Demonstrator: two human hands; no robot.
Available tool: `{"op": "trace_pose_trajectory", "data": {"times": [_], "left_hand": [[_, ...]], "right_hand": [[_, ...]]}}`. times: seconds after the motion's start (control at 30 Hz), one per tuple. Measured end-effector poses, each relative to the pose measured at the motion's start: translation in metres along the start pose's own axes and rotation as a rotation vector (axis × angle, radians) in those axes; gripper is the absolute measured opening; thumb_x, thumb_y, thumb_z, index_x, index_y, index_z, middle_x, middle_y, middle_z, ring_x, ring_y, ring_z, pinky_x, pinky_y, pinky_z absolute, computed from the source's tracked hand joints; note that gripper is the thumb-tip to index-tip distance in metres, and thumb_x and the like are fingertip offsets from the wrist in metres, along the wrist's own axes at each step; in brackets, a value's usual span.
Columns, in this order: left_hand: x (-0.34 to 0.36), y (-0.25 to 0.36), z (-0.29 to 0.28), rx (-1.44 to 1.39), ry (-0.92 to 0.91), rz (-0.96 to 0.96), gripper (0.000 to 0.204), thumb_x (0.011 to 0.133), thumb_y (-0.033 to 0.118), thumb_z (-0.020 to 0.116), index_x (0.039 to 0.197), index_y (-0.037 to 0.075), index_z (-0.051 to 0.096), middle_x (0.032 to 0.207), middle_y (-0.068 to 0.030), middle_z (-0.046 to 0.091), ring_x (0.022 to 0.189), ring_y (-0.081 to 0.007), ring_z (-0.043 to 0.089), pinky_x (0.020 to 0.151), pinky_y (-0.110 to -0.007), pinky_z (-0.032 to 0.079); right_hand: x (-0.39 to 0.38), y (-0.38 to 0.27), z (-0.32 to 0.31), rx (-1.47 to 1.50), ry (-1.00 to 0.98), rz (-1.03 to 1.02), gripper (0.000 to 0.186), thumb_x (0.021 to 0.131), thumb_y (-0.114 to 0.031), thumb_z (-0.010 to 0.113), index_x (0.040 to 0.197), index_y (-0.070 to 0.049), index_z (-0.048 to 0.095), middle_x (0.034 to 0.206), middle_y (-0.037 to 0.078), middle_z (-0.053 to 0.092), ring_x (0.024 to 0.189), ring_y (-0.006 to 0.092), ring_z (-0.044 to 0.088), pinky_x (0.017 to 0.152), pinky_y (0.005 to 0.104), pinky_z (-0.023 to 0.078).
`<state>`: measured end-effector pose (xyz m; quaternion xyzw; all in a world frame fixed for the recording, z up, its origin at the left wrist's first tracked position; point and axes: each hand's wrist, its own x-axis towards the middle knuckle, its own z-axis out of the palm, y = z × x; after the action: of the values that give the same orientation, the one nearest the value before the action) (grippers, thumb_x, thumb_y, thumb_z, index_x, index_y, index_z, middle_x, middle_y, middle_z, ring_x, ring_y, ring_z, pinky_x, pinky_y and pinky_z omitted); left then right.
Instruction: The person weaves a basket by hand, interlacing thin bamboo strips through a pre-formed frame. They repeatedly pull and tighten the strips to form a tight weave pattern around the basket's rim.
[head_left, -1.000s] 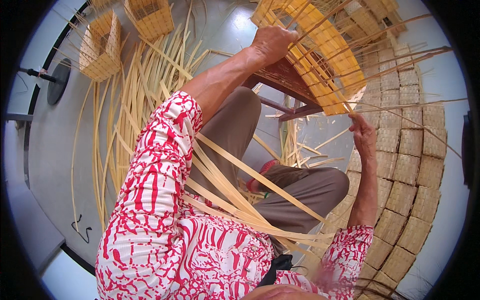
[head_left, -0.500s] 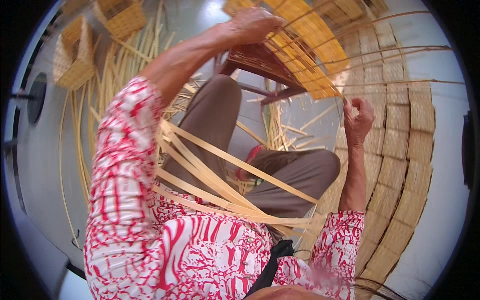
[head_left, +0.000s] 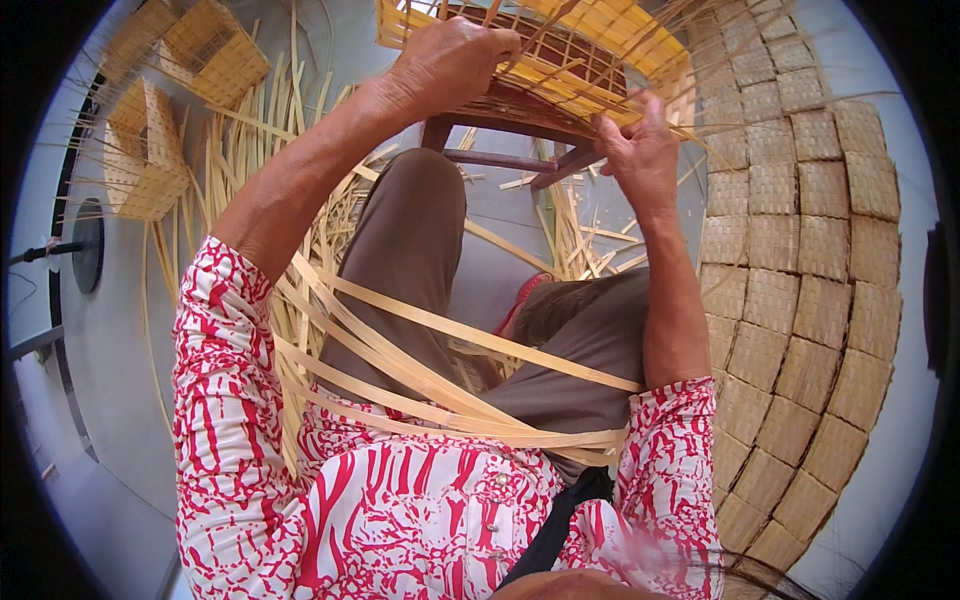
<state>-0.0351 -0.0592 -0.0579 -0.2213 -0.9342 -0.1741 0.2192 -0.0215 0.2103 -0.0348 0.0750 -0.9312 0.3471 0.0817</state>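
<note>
Both hands at the near wall of a yellow basket

A yellow woven basket (head_left: 607,32) rests on a dark red wooden stool (head_left: 490,108) ahead of the knees, loose stakes standing out from its walls. The left hand (head_left: 452,66) is closed, its fingertips gripping the near wall toward the left. The right hand (head_left: 643,155) has thumb and forefinger against the same wall near its right corner; whether they pinch a splint cannot be told.

The step in hand looks like working a weaver along the stakes and seating it. The next move seems to call for steady hold on the left while the right guides the splint level at the corner.

Pale flat splints (head_left: 430,378) lie across the lap; more baskets (head_left: 145,160) stand on the floor at left, and rows of woven blocks (head_left: 822,245) line the right.
</note>
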Motion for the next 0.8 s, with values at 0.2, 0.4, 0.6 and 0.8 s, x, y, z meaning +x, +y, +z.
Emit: {"op": "trace_pose_trajectory", "data": {"times": [0.2, 0.4, 0.6, 0.8], "left_hand": [[-0.008, 0.019, -0.013, -0.021, 0.015, -0.11, 0.022, 0.088, 0.008, 0.059, 0.108, 0.016, 0.065, 0.071, -0.0179, 0.067, 0.071, -0.0366, 0.07, 0.06, -0.048, 0.055], [0.001, 0.013, -0.023, -0.169, -0.002, -0.105, 0.025, 0.079, 0.003, 0.06, 0.101, 0.013, 0.068, 0.074, -0.0174, 0.068, 0.074, -0.0387, 0.069, 0.067, -0.052, 0.054], [0.006, 0.003, -0.032, -0.219, -0.04, -0.106, 0.022, 0.076, 0.002, 0.061, 0.093, 0.011, 0.07, 0.079, -0.0165, 0.07, 0.079, -0.0374, 0.07, 0.068, -0.051, 0.054], [-0.005, 0.003, -0.03, -0.016, 0.029, -0.011, 0.017, 0.082, 0.004, 0.061, 0.096, 0.011, 0.068, 0.075, -0.0154, 0.069, 0.073, -0.0368, 0.069, 0.061, -0.048, 0.053]], "right_hand": [[0.023, 0.037, -0.004, -0.222, -0.028, -0.158, 0.031, 0.087, -0.034, 0.075, 0.095, -0.005, 0.069, 0.073, 0.017, 0.07, 0.069, 0.0331, 0.07, 0.06, 0.041, 0.052], [0.012, 0.0, -0.018, -0.037, -0.16, 0.031, 0.022, 0.094, -0.025, 0.071, 0.093, -0.004, 0.068, 0.061, 0.007, 0.065, 0.048, 0.012, 0.06, 0.047, 0.0293, 0.046], [0.012, -0.001, -0.017, 0.036, -0.198, 0.05, 0.021, 0.095, -0.024, 0.071, 0.093, -0.003, 0.068, 0.061, 0.002, 0.064, 0.049, 0.007, 0.057, 0.045, 0.0237, 0.045], [0.013, -0.002, -0.017, 0.099, -0.236, 0.028, 0.018, 0.095, -0.021, 0.071, 0.094, -0.003, 0.069, 0.062, 0.001, 0.064, 0.05, 0.0063, 0.058, 0.043, 0.0227, 0.045]]}}
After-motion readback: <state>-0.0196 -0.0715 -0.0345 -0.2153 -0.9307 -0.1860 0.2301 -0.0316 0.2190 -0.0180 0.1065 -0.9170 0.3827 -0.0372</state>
